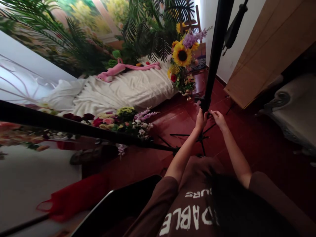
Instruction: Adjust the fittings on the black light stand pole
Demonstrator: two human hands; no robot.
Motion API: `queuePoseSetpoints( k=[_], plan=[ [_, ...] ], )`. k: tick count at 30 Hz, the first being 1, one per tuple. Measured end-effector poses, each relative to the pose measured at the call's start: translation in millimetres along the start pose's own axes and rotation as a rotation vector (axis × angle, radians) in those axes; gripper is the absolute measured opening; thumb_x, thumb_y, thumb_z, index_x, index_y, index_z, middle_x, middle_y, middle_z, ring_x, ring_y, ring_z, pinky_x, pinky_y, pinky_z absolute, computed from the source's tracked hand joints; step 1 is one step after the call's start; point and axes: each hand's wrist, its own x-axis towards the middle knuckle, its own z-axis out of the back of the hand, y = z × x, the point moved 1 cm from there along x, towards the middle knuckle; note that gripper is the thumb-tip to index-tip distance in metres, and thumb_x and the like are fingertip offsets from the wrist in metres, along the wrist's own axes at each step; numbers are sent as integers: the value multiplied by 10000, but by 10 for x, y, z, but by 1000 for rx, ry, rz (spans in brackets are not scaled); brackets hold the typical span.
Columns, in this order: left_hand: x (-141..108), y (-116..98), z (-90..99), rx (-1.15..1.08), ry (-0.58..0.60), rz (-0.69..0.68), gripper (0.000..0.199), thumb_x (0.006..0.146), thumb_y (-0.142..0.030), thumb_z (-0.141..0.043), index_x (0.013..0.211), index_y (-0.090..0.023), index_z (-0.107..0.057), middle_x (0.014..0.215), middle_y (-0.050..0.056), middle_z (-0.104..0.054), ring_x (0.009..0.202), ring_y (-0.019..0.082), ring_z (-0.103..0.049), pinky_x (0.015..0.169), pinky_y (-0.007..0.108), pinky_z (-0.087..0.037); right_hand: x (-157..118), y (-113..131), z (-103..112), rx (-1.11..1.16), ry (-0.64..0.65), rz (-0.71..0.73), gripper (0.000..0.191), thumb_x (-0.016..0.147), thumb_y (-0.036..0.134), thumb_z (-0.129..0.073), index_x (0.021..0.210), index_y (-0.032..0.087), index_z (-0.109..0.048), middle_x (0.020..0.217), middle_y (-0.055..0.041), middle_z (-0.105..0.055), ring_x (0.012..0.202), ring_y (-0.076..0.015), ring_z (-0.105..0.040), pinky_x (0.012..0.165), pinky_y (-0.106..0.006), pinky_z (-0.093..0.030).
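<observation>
Head view: black stand (214,62) rose at two o'clock; left hand (201,121) closed round its lower pole, three o'clock. Right hand (218,119) just beside, fingertips bunched at the small knob (209,114); couldn't tell whether gripping.

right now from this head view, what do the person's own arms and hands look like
Both the left hand and right hand are ungloved, with no watch or bracelet visible on the wrists. The forearms are uncovered. Loose brown sleeves end near the elbows, part of a brown top with white capital lettering.
</observation>
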Motion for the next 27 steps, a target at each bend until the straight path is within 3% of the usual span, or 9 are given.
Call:
queuePoseSetpoints(
  k=[7, 13, 17, 20, 24, 27],
  plan=[
    [-2, -1, -2, 5, -3, -4, 332, 937, -362, -510, 1217, -189, -547, 974, 98, -688, 857, 176, -663, 783, 283, -513, -17, 18, 263, 124, 242, -48, 329, 690, 405, -820, 943, 212, -739, 946, -36, -772, 786, -116, -706, 697, -212, -556],
    [-2, -7, 4, 1, -13, -31, 348, 928, -349, -519, 1238, -190, -539, 1042, 122, -685, 918, 192, -668, 828, 317, -524, 133, 10, 332, 115, 281, -55, 395, 567, 273, -853, 954, 238, -779, 1018, -28, -775, 947, -160, -710, 869, -283, -548],
    [-4, -30, 15, 3, -8, -33, 317, 930, -342, -517, 1210, -199, -550, 1012, 105, -684, 905, 183, -665, 817, 304, -521, 225, -28, 270, 50, 174, 81, 230, 535, 220, -821, 760, 226, -777, 853, -17, -773, 874, -192, -714, 930, -390, -549],
    [-6, -53, 24, 19, -5, -18, 272, 928, -336, -524, 1161, -201, -564, 951, 80, -678, 845, 169, -656, 778, 287, -512, 198, -36, 217, -22, 63, 240, 33, 622, 214, -723, 640, 226, -748, 898, -31, -768, 927, -212, -708, 956, -432, -539],
    [-6, -77, 26, 20, -7, -21, 244, 931, -337, -523, 1128, -200, -569, 951, 77, -672, 837, 165, -649, 763, 279, -508, 48, -18, 140, -70, -21, 462, 191, 752, 225, -577, 701, 239, -760, 1045, -29, -757, 1046, -208, -687, 1008, -432, -518],
    [-6, -86, 24, 9, -16, -42, 239, 939, -345, -507, 1119, -198, -564, 991, 89, -669, 871, 167, -651, 786, 284, -510, -47, -20, 72, -60, -12, 499, 248, 755, 206, -559, 877, 238, -773, 1013, -27, -765, 1006, -197, -701, 983, -416, -537]
  ],
)
